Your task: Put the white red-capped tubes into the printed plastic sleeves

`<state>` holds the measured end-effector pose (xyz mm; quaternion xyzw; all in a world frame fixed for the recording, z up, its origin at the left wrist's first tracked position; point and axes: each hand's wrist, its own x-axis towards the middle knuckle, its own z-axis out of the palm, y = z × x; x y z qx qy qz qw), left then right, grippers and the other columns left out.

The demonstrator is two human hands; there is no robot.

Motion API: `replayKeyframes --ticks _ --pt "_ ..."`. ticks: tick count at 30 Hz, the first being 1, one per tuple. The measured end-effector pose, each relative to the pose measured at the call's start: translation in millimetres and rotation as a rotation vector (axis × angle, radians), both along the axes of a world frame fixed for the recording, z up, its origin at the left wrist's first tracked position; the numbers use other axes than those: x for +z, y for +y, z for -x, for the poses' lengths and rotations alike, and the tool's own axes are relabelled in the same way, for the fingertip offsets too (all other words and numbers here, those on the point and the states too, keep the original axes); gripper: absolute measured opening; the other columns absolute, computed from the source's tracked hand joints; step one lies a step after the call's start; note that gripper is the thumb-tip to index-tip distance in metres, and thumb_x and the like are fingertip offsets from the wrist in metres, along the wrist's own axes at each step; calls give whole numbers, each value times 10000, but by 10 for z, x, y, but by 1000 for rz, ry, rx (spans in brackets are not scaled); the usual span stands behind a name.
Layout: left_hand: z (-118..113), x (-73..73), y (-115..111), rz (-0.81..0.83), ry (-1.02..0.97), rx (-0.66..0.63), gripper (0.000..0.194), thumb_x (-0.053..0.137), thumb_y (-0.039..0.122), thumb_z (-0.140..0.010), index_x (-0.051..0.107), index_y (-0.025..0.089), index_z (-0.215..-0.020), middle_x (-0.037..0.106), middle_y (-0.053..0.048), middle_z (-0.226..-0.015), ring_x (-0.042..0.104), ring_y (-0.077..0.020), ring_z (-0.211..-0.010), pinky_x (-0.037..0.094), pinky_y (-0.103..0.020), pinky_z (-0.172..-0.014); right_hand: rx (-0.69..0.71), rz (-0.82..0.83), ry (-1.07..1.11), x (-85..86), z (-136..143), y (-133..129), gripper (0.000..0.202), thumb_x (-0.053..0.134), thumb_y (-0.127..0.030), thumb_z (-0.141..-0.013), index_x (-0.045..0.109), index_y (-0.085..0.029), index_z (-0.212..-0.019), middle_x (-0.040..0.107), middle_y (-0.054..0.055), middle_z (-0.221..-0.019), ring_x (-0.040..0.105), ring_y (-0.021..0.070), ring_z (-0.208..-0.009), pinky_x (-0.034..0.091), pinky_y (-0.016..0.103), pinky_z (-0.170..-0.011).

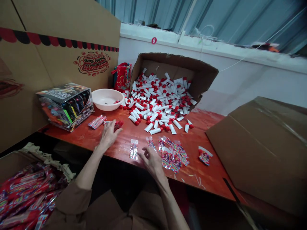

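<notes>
My left hand (109,136) is above the red tabletop, its fingers and thumb around a small red packet (118,125), partly hidden by the hand. Just left of it lie a few red-and-clear wrapped packets (97,121) side by side. My right hand (153,161) hovers near the table's front edge, fingers bent and apart, with nothing visible in them. Beside its fingertips a flat printed plastic sachet (133,149) lies on the table. Another sachet (151,143) is just beyond that hand, and a loose pile of printed sachets (173,155) spreads to its right.
White tubes with red caps (163,95) spill from a tipped carton (203,72). A white bowl (107,99) and a display box (68,105) stand left. A carton of wrapped packets (26,195) sits lower left. Another carton (263,150) stands right; a single sachet (205,156) lies beside it.
</notes>
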<state>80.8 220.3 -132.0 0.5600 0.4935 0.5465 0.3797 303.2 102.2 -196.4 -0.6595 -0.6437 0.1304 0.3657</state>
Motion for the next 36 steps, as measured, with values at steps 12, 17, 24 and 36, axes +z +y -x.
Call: replayKeyframes --ticks 12,17,24,36 --pt "-531 -596 -744 422 -419 -320 480 757 540 -730 675 134 -973 702 -87 -877 678 -179 -719 544 -292 -678 272 -101 26 173 -91 208 149 513 -258 -965 632 -217 -885 637 34 -862 583 184 -796 451 296 -734" --pt "-775 -338 -736 429 -490 -336 440 761 520 -737 748 116 -912 718 -83 -780 628 -132 -635 484 -226 -597 298 -139 224 446 -118 154 168 600 -326 -921 675 -245 -1049 681 40 -940 623 199 -861 489 341 -819" --pt "-984 -305 -752 373 -717 -285 383 824 437 -691 759 108 -876 742 -98 -840 631 -129 -677 479 -222 -625 150 -5 658 338 -138 110 282 657 -462 -861 654 -180 -856 651 23 -789 592 166 -723 475 275 -687" --pt "-1067 -198 -456 601 -1066 -219 400 912 389 -570 666 141 -766 679 -7 -674 610 -110 -585 480 -228 -590 130 80 -371 488 -661 880 251 456 -310 -974 668 -176 -977 642 102 -1007 562 202 -844 416 294 -755"
